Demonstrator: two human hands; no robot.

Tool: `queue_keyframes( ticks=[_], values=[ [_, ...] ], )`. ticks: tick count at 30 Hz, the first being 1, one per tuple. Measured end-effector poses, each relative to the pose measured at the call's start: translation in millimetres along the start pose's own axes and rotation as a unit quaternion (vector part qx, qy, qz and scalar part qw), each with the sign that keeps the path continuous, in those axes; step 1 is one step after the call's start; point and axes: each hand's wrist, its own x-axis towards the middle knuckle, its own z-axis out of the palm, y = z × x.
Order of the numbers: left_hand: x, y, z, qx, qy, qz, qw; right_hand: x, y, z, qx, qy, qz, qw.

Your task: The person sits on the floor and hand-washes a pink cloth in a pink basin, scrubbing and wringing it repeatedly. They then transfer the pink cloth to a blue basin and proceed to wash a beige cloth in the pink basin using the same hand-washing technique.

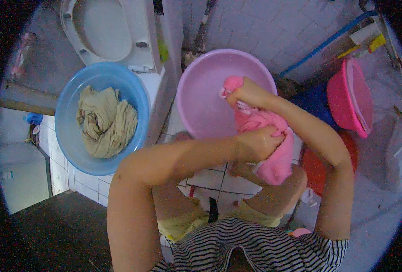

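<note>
A pink cloth [276,167], thick like a towel and with some white edging, is bunched and twisted between my two hands. My left hand [261,143] is closed around its middle, and the lower end hangs down over my knee area. Farther off, my right hand [246,92] grips the other end, with a pink tuft sticking out past the fingers. That end is over the right part of a pink-purple basin [196,97], whose inside looks smooth and pale. My left hand is just outside the basin's near rim.
At the left, a blue basin [65,131] holds a crumpled beige cloth [106,122]. Behind it is a toilet with a white seat [128,31]. A bright pink tub [341,95] and a red container [314,167] stand at the right. A dark flat surface [60,235] lies near left.
</note>
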Motion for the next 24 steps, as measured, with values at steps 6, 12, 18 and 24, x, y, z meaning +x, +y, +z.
queue_keyframes(
  ticks=[6, 12, 18, 24],
  values=[
    [-1, -12, 23, 0.081, -0.014, 0.011, 0.997, 8, -12, 1, -0.094, 0.059, 0.038, 0.993],
    [-19, -17, -15, 0.069, -0.007, 0.091, 0.993, 0, -13, -7, -0.023, -0.003, 0.007, 1.0],
    [-53, -13, -116, -0.05, 0.33, -0.369, 0.867, -42, -17, -2, 0.577, 0.035, 0.001, 0.816],
    [-132, 35, -172, -0.463, 0.483, -0.503, 0.547, -53, -102, 16, 0.668, 0.023, -0.083, 0.739]
  ],
)
